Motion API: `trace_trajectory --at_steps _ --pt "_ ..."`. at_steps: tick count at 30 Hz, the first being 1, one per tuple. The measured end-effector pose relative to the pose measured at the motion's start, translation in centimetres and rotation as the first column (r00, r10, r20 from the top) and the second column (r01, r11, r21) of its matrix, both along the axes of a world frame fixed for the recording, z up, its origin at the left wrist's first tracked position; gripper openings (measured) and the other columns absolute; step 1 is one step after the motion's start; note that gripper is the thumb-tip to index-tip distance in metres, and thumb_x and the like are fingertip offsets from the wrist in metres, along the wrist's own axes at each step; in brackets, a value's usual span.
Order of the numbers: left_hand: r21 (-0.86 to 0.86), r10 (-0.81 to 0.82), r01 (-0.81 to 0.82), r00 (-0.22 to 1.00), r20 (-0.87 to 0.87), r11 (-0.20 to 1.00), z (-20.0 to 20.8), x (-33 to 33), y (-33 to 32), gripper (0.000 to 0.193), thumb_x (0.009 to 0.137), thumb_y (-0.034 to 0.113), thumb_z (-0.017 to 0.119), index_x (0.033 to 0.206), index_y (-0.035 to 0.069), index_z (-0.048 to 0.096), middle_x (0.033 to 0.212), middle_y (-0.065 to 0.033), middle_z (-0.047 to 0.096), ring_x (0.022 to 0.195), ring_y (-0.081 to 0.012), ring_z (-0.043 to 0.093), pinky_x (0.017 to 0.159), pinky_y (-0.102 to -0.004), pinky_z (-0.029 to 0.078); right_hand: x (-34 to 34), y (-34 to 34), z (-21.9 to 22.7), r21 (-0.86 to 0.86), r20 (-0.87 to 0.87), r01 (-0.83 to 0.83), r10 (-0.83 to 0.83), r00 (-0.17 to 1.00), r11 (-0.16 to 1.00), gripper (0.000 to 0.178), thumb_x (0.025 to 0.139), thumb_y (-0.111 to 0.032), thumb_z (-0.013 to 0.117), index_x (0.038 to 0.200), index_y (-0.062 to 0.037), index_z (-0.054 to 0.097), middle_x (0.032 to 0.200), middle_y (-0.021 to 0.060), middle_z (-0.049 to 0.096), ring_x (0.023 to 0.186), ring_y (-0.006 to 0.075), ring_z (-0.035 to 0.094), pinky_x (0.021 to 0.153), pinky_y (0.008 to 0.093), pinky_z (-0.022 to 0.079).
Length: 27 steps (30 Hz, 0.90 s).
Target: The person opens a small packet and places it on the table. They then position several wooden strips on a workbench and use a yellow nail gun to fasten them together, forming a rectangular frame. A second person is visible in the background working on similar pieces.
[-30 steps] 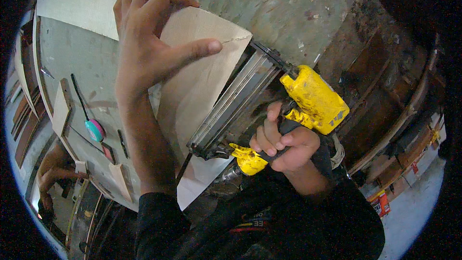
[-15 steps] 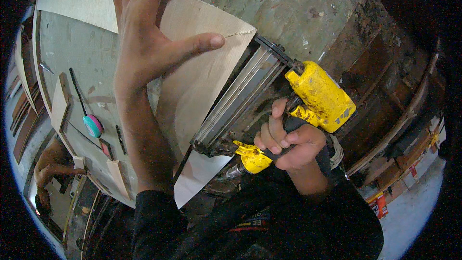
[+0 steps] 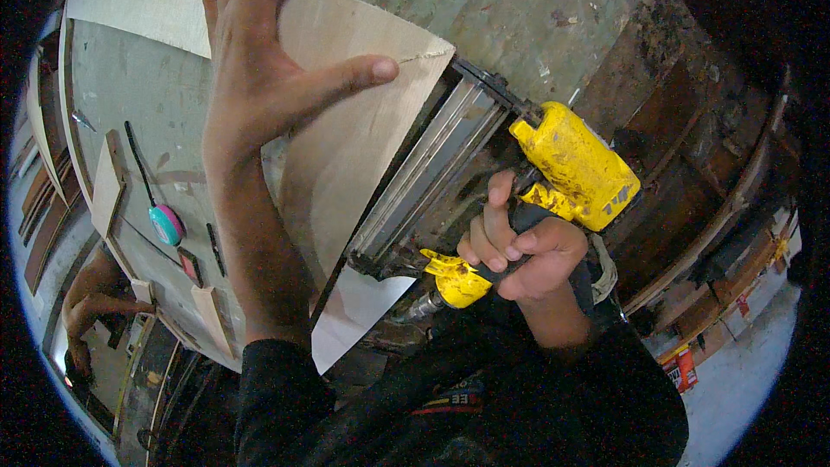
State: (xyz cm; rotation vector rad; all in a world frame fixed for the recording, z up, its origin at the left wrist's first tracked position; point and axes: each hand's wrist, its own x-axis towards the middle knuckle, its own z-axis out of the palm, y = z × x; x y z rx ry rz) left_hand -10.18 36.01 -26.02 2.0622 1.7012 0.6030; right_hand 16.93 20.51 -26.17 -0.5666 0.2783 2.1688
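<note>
My left hand (image 3: 259,78) lies over a pale plywood panel (image 3: 346,143). Its fingers bend past the far edge and its thumb stretches across the face, by a rough split seam near the corner. A worn yellow nail gun (image 3: 584,164) rests in my right hand (image 3: 540,259), fingers wrapped round the dark handle. The gun's nose meets the panel's right corner, and its long grey magazine runs close along the panel's edge. Whether a finger presses the trigger is hard to see.
The grey-green worktable (image 3: 173,104) bears a teal and pink round thing (image 3: 166,225) and small wood strips (image 3: 105,182). A pale curved board (image 3: 143,4) spans the far left. Another person's arm (image 3: 91,298) reaches in at left. Dark boards (image 3: 692,147) lie at right.
The panel's corner and the nail gun's nose have shifted slightly left and toward the far side. My left hand has moved slightly the same way. Both holds look the same.
</note>
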Motion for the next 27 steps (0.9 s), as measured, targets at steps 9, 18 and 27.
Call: trace_trajectory --at_steps 9,18,27 --pt "0.021 -0.023 0.024 0.998 -0.054 0.999 0.3 0.0 0.1 0.108 0.049 0.043 0.099 0.142 0.015 0.051 0.112 -0.0068 0.060 0.116 -0.0271 0.053 0.106 -0.0441 0.040 -0.1 0.0 0.9 -0.083 0.073 0.033 -0.027 0.997 0.996 0.065 0.074 -0.013 0.062 0.134 0.0068 0.045 0.070 0.0059 0.048 0.061 0.0210 0.050 0.068 0.0399 0.043" --pt "-0.002 -0.020 0.021 0.987 0.158 1.000 -1.8 -1.4 0.1 0.113 0.049 0.043 0.102 0.143 0.010 0.048 0.116 -0.0068 0.058 0.111 -0.0232 0.057 0.101 -0.0383 0.047 -0.1 0.5 -0.3 0.105 0.072 -0.042 0.034 0.997 0.994 0.070 0.077 -0.015 0.064 0.142 0.0037 0.043 0.069 0.0022 0.048 0.064 0.0197 0.052 0.071 0.0396 0.041" --pt "-0.088 -0.005 0.037 0.941 0.340 0.995 -3.2 -1.4 0.4 0.116 0.049 0.040 0.104 0.144 0.007 0.046 0.122 -0.0063 0.055 0.113 -0.0201 0.056 0.099 -0.0349 0.049 0.6 1.0 -0.2 -0.004 0.103 -0.101 0.101 0.990 0.995 0.074 0.076 -0.015 0.065 0.143 0.0046 0.041 0.070 0.0043 0.050 0.065 0.0206 0.053 0.068 0.0372 0.040"
